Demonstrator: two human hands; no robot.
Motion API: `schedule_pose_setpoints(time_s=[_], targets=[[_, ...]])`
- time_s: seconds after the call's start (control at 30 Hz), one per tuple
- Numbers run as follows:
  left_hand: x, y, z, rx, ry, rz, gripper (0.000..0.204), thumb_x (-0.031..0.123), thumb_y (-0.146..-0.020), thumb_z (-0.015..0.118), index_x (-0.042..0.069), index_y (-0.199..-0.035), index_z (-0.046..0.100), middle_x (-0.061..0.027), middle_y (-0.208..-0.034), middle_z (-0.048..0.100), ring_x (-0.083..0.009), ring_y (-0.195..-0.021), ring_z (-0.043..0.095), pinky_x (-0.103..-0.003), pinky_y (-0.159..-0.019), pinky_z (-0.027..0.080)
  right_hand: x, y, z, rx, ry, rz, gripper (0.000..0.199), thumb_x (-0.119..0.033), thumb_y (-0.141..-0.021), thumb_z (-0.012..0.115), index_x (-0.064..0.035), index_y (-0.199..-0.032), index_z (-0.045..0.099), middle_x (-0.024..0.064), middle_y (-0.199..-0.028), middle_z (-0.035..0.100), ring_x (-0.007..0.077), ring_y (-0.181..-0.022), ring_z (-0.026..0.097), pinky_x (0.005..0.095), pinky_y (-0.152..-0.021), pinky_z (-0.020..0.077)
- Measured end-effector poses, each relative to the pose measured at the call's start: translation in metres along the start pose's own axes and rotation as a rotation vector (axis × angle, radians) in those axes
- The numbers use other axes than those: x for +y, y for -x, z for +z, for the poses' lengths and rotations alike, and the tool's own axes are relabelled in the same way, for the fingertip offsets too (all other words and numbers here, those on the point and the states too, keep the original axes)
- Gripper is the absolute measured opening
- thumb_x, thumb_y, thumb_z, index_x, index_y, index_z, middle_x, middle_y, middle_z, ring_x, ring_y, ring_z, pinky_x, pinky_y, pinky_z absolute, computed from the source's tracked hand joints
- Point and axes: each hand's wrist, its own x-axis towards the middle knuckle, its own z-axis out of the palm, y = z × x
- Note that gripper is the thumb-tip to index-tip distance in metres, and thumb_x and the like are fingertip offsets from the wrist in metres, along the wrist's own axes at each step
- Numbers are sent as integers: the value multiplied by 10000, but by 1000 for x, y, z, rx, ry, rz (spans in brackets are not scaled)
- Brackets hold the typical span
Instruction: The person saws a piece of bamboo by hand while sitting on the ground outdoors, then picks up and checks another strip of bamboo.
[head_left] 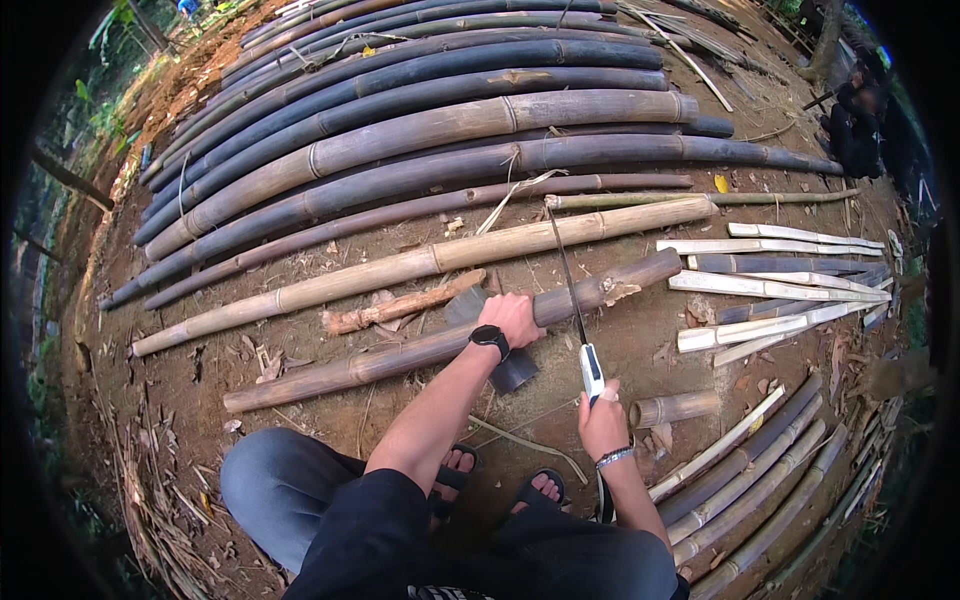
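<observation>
A brownish bamboo pole (400, 356) lies across the ground in front of my knees. It rests over a dark split bamboo piece (514, 372). My left hand (508, 318) grips the pole near its middle, fingers wrapped over the top. In my right hand (602, 424) is a hand saw (592, 368) with a white and black handle, the fist closed round the grip. Its long thin blade points away from me and crosses the pole just right of my left hand. How deep the blade sits in the bamboo I cannot tell.
Beyond lie a pale bamboo pole (360, 276), a short brown log (400, 304) and a row of dark poles (440, 115). On the right are white-sided split strips (770, 285), a short bamboo section (676, 408) and more split lengths (745, 470). A person (858, 120) sits far right.
</observation>
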Motion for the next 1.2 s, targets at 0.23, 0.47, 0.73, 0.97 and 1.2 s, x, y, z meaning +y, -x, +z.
schedule_pose_setpoints(time_s=[0.23,0.47,0.73,0.97,1.2], targets=[[9,-1,5,-10,-4,15,562,439,-716,787,9,-1054,659,-234,-911,727,-373,-882,719,-449,-788,581,12,-3,3,24,8,-3,376,-232,-994,557,65,-1122,365,329,-735,630,501,-684,645,597,-577,500],[11,-4,1,18,-12,-17,561,454,-718,791,4,-1033,676,-225,-917,731,-367,-876,723,-451,-789,580,37,45,-2,23,-1,-2,393,-237,-996,550,76,-1129,353,345,-756,625,514,-704,643,586,-594,512],[4,-9,0,1,7,-64,523,422,-724,782,19,-1042,682,-232,-923,729,-360,-873,724,-448,-788,581,29,50,-8,-22,-66,-28,326,-228,-1006,541,32,-1081,361,320,-706,625,506,-684,646,601,-570,498],[4,-4,2,-9,-20,-24,575,454,-731,786,9,-1070,653,-236,-943,728,-373,-890,721,-456,-792,579,13,31,-3,-21,58,6,372,-262,-992,563,42,-1096,376,325,-740,636,499,-690,650,597,-588,501],[6,-11,-2,13,-2,-56,553,439,-731,790,8,-1057,669,-224,-906,732,-346,-871,729,-424,-783,583,25,19,-10,-28,-22,28,399,-264,-983,575,36,-1124,351,322,-687,618,522,-673,629,615,-576,485]])
